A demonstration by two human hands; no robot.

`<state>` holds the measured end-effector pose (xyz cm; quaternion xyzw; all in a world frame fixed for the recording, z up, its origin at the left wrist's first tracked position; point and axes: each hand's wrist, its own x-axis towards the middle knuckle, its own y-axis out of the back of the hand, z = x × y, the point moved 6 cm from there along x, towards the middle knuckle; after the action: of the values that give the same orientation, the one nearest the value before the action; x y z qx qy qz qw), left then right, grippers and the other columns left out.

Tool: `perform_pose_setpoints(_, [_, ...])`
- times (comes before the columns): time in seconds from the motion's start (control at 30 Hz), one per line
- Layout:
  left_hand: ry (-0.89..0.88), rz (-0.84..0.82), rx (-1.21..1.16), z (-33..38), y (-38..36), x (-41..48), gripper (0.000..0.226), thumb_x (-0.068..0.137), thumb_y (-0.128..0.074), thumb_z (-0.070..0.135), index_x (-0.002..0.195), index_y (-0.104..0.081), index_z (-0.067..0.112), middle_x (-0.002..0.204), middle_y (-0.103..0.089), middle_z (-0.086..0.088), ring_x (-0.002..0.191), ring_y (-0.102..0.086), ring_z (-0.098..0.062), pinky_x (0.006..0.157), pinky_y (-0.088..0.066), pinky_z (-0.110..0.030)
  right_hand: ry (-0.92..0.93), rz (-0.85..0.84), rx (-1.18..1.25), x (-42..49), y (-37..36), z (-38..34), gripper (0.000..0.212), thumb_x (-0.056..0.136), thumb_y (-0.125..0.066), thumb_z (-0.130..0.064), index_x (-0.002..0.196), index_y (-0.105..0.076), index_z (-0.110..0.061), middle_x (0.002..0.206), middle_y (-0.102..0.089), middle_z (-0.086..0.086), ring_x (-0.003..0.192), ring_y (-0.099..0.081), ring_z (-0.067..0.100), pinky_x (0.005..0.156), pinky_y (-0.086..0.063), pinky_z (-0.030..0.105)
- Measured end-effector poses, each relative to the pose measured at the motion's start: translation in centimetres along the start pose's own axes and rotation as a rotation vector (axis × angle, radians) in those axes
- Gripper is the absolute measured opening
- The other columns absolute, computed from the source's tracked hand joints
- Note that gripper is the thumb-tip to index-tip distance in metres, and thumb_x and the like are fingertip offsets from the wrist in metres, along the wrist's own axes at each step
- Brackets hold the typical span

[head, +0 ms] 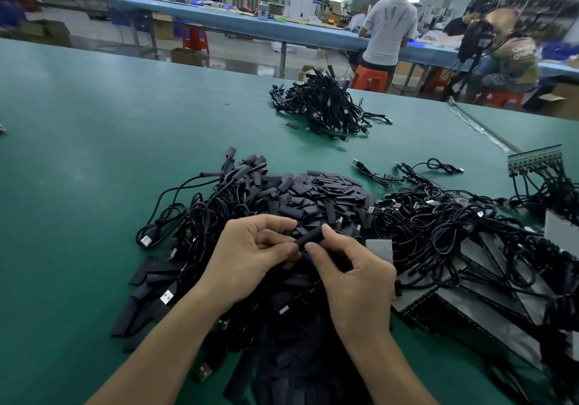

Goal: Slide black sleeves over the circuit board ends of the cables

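Both hands are working just above a heap of loose sleeves (322, 191) and tangled cables (438, 216) lying on the green surface (94, 138). The left hand (250, 257) is curling its fingers (279, 223) and pinching one end of a black sleeve (308, 238) with thumb and forefinger. The right hand (357, 276) is pinching the other end. The cable's board end is hiding behind the fingers, so its depth is unclear. Likely best: squeezing the sleeve mouth open, feeding the board in straight without snagging, then drawing the sleeve along until it is covering the board.
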<state>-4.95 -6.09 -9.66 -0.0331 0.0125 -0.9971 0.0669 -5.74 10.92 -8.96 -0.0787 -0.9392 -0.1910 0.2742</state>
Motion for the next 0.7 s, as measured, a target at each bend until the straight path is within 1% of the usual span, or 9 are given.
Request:
perform_pose_setpoints(0.13, [0.002, -0.008, 0.024, -0.1, -0.3, 0.0, 0.029, 0.081, -0.073, -0.012, 0.105, -0.070, 0.004, 0.078, -0.076, -0.014, 0.071, -0.075, -0.022, 0.067, -0.058, -0.022, -0.009, -0.027, -0.021, 0.1, -0.3, -0.2, 0.036, 0.078, -0.083, -0.015, 0.112, -0.075, -0.017, 0.092, -0.075, -0.010, 0.085, -0.067, -0.007, 0.077, -0.047, 0.003])
perform_pose_setpoints(0.23, [-0.015, -0.019, 0.058, 0.0, -0.3, 0.0, 0.025, 0.080, -0.075, -0.009, 0.099, -0.072, 0.006, 0.078, -0.075, -0.016, 0.071, -0.075, -0.024, 0.068, -0.059, -0.024, -0.013, -0.025, -0.029, 0.2, 0.0, -0.5, 0.032, 0.080, -0.081, -0.015, 0.111, -0.075, -0.019, 0.096, -0.076, -0.008, 0.091, -0.068, -0.006, 0.080, -0.049, 0.006])
perform_pose_setpoints(0.33, [-0.092, 0.012, 0.064, 0.8, 0.1, -0.1, 0.020, 0.080, -0.077, -0.006, 0.094, -0.074, 0.009, 0.077, -0.075, -0.013, 0.068, -0.073, -0.023, 0.065, -0.059, -0.024, -0.001, -0.039, -0.074, 0.5, 0.3, -1.2, 0.032, 0.086, -0.077, -0.020, 0.117, -0.072, -0.021, 0.095, -0.074, -0.013, 0.091, -0.067, -0.004, 0.081, -0.049, 0.010])
perform_pose_setpoints(0.4, [-0.165, 0.126, 0.051, 2.0, 1.1, -0.2, 0.017, 0.081, -0.077, -0.002, 0.091, -0.075, 0.011, 0.075, -0.075, -0.011, 0.065, -0.073, -0.022, 0.062, -0.059, -0.023, 0.059, -0.035, -0.220, 0.9, 1.0, -2.1, 0.034, 0.090, -0.071, -0.027, 0.124, -0.068, -0.020, 0.093, -0.071, -0.015, 0.092, -0.062, 0.000, 0.085, -0.048, 0.018])
perform_pose_setpoints(0.47, [-0.238, 0.317, 0.048, 3.4, 3.0, -0.1, 0.017, 0.082, -0.078, 0.002, 0.087, -0.074, 0.018, 0.073, -0.075, -0.006, 0.062, -0.072, -0.020, 0.061, -0.058, -0.021, 0.079, 0.005, -0.505, 1.7, 2.5, -2.6, 0.038, 0.090, -0.068, -0.033, 0.126, -0.066, -0.020, 0.100, -0.069, -0.008, 0.098, -0.057, 0.012, 0.087, -0.045, 0.030])
perform_pose_setpoints(0.5, [-0.275, 0.421, 0.073, 4.2, 4.2, 0.1, 0.019, 0.082, -0.079, 0.005, 0.084, -0.073, 0.022, 0.073, -0.075, -0.002, 0.062, -0.072, -0.019, 0.060, -0.058, -0.021, 0.043, 0.012, -0.656, 2.2, 3.3, -2.5, 0.042, 0.088, -0.068, -0.037, 0.127, -0.065, -0.021, 0.106, -0.066, -0.003, 0.101, -0.056, 0.019, 0.087, -0.044, 0.036])
perform_pose_setpoints(0.57, [-0.344, 0.597, 0.198, 5.7, 6.2, 0.6, 0.022, 0.082, -0.080, 0.010, 0.082, -0.068, 0.029, 0.071, -0.074, 0.006, 0.061, -0.072, -0.012, 0.061, -0.059, -0.023, -0.113, -0.091, -0.871, 2.8, 4.6, -1.5, 0.052, 0.085, -0.066, -0.048, 0.131, -0.061, -0.024, 0.115, -0.059, 0.003, 0.108, -0.051, 0.026, 0.089, -0.044, 0.041])
perform_pose_setpoints(0.63, [-0.344, 0.699, 0.384, 6.7, 7.6, 1.3, 0.024, 0.083, -0.080, 0.016, 0.081, -0.063, 0.033, 0.070, -0.071, 0.013, 0.064, -0.069, 0.000, 0.071, -0.060, -0.028, -0.234, -0.237, -0.990, 2.8, 5.0, -0.7, 0.060, 0.084, -0.061, -0.059, 0.136, -0.054, -0.030, 0.121, -0.052, 0.002, 0.114, -0.046, 0.025, 0.094, -0.041, 0.040])
perform_pose_setpoints(0.7, [-0.272, 0.683, 0.536, 6.9, 7.9, 2.1, 0.020, 0.084, -0.080, 0.021, 0.091, -0.065, 0.032, 0.083, -0.071, 0.016, 0.075, -0.068, 0.005, 0.084, -0.058, -0.030, -0.266, -0.307, -1.011, 2.7, 5.1, -0.6, 0.054, 0.086, -0.060, -0.057, 0.135, -0.051, -0.036, 0.121, -0.048, -0.002, 0.116, -0.044, 0.022, 0.096, -0.038, 0.038])
